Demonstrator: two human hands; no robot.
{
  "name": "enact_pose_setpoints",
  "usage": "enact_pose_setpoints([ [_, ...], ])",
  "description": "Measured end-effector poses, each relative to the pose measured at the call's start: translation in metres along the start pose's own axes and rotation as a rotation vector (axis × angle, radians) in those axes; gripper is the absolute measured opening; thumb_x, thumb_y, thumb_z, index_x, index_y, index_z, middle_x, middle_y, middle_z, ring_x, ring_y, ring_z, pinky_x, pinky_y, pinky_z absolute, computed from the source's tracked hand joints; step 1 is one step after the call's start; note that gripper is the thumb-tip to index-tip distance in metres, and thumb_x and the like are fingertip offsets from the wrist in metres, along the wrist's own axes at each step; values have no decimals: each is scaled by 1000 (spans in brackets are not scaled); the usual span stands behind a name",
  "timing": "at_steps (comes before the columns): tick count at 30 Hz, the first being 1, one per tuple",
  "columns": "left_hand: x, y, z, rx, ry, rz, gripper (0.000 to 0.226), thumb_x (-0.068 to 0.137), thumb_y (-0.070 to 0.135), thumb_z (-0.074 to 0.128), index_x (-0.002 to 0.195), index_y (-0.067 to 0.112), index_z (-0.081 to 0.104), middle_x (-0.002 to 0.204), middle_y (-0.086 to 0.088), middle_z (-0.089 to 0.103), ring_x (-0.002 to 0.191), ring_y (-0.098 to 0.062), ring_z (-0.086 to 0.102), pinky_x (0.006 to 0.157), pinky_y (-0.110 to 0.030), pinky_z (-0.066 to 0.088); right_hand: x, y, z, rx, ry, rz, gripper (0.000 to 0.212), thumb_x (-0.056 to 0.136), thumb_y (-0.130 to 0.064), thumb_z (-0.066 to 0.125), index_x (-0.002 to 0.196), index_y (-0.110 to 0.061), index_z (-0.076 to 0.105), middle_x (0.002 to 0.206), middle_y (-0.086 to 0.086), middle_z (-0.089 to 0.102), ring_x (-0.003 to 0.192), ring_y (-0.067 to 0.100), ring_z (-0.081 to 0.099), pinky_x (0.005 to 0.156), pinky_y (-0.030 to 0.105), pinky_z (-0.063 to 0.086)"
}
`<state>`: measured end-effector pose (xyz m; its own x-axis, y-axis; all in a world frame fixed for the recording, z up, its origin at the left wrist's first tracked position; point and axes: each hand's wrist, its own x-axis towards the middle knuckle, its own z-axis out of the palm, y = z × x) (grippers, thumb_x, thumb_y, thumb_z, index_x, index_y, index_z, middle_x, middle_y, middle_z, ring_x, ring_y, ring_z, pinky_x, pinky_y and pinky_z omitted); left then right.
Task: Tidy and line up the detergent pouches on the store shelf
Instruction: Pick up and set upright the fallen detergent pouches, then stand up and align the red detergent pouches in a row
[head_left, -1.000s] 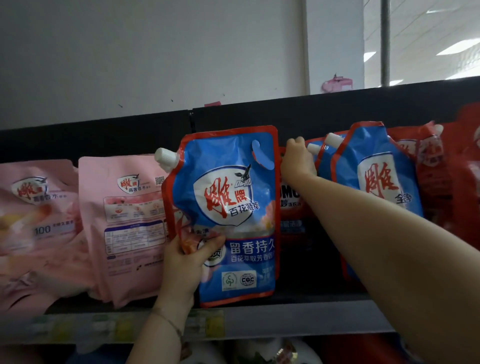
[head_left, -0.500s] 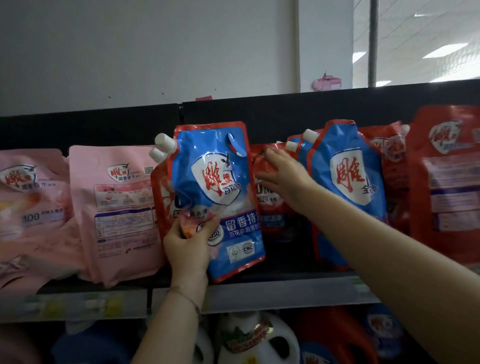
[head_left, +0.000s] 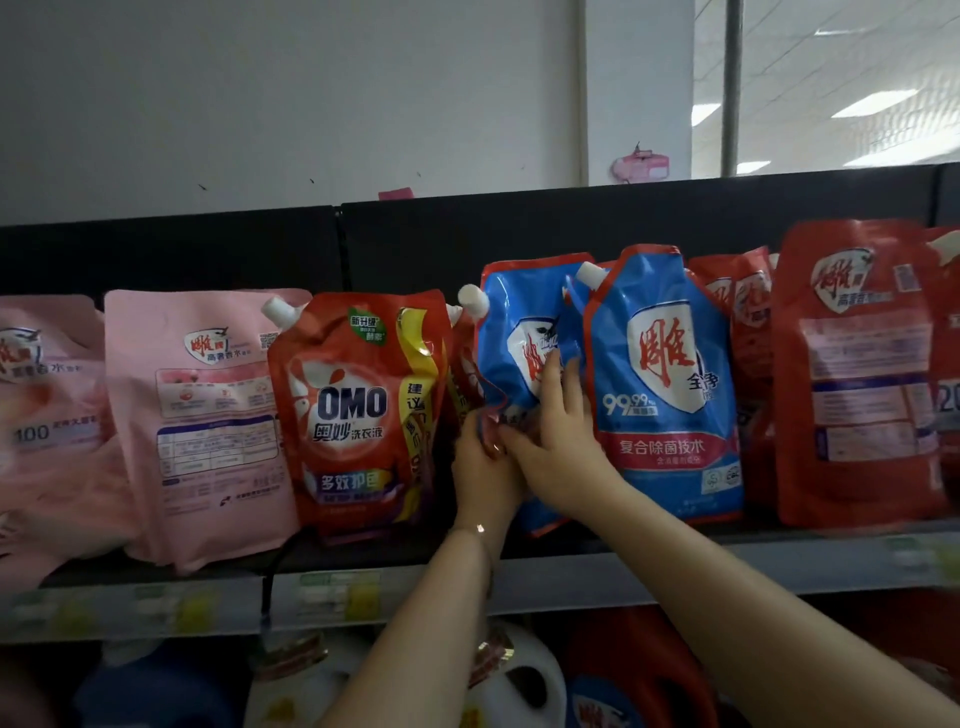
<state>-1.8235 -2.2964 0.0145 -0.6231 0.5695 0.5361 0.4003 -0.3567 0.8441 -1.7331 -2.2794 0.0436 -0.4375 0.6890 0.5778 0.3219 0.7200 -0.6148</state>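
A blue detergent pouch (head_left: 511, 332) with a white spout stands on the shelf between a red OMO pouch (head_left: 358, 410) and a second blue pouch (head_left: 665, 384). My left hand (head_left: 480, 473) grips the first blue pouch at its lower left edge. My right hand (head_left: 558, 441) lies across its front with the fingers pointing up, pressing it back. Pink pouches (head_left: 197, 415) stand to the left, and red pouches (head_left: 857, 374) fill the right end.
The grey shelf edge (head_left: 597, 577) carries price labels and runs across the view below the pouches. A black back panel (head_left: 467, 244) rises behind them. Detergent jugs (head_left: 519, 680) stand on the shelf underneath, close to my forearms.
The blue pouch has gone from in front of the OMO pouch to the right, next to the other blue pouch. My right hand came down from behind onto its front.
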Motion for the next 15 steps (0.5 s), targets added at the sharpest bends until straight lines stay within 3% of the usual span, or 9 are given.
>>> enact_pose_setpoints([
  [4, 5, -1, 0, 220, -111, 42, 37, 92, 1, 51, 128, 6, 44, 117, -12, 59, 109, -29, 58, 87, -28, 45, -5, 7, 10, -22, 69, -22, 82, 98, -24, 47, 150, -23, -17, 158, -4, -23, 146, 18, -15, 120, 41, 4],
  [10, -9, 13, -37, 323, -196, -6, 39, 87, 28, 65, 119, 14, 45, 106, 0, 59, 100, -18, 59, 81, -26, 44, -26, -3, 28, 0, 278, -138, 69, 93, -10, 54, 151, -9, 17, 158, 7, 11, 146, 20, 6, 118, 33, 14],
  [12, -16, 14, -59, 312, -181, 25, 46, 79, 31, 75, 115, 22, 47, 105, 6, 60, 96, -10, 59, 83, -25, 49, -35, -3, 38, 33, 388, -190, 58, 88, -6, 60, 142, -6, 37, 146, 10, 33, 137, 21, 26, 111, 32, 28],
  [15, -22, 11, -93, 402, 1, 150, 29, 78, 25, 76, 96, 25, 54, 91, 8, 60, 84, -8, 59, 71, -18, 48, -47, -1, 56, 52, 473, -311, 37, 80, -6, 61, 116, -10, 53, 116, 5, 49, 109, 15, 43, 91, 25, 40],
])
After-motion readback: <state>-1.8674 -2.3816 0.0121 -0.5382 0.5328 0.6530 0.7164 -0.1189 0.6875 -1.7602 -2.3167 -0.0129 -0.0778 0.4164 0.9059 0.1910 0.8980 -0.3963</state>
